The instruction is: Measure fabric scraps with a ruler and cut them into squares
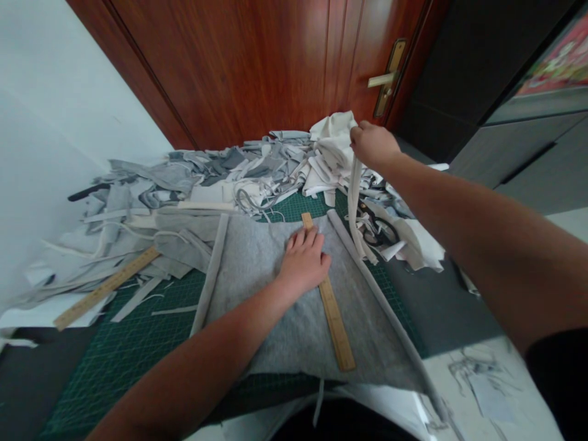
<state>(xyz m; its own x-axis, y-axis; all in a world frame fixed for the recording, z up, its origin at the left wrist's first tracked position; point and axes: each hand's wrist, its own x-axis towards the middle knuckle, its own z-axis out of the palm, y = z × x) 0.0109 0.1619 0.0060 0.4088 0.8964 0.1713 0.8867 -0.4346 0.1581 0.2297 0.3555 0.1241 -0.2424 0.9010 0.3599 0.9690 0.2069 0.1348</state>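
Observation:
My left hand [303,260] lies flat, fingers stretched out, on a wooden ruler [337,331] that rests on a grey felt-like fabric piece [271,294] spread over a green cutting mat [138,343]. My right hand [373,144] is raised above the far right of the mat, closed round a long pale grey fabric strip [353,202] that hangs down from it to the table. Black scissors [379,229] lie partly under scraps just right of the hanging strip.
A heap of grey and white fabric scraps [220,177] covers the far side of the table. A second wooden ruler [105,288] lies at the left. Grey strips [212,269] edge the fabric piece. A brown door with a brass handle [383,79] stands behind.

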